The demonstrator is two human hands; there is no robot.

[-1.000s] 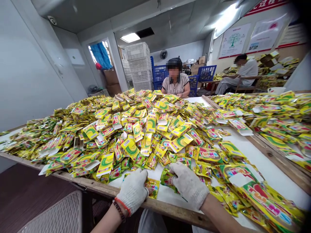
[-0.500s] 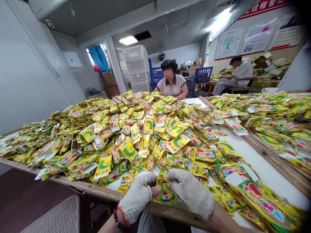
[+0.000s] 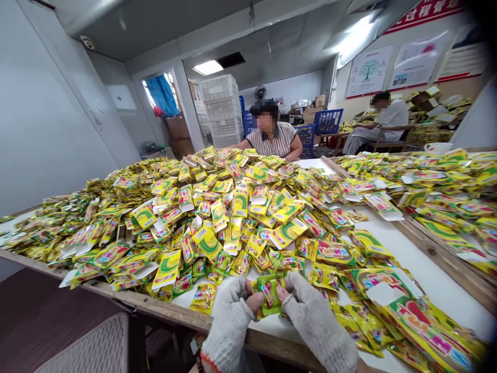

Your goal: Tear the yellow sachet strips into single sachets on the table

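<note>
Head view: two gloved hands are working at the near edge of the table (image 3: 155, 309). The left hand (image 3: 231, 325) and the right hand (image 3: 315, 325) are both pinching one green-and-yellow packet (image 3: 270, 294) between thumb and fingertips, holding it just above the table's near edge. A heap of packets (image 3: 233, 207) is covering most of the table beyond it. A person in a striped shirt (image 3: 276, 143) is sitting at the table's far end. White crates (image 3: 221, 110) are standing stacked behind the table.
</note>
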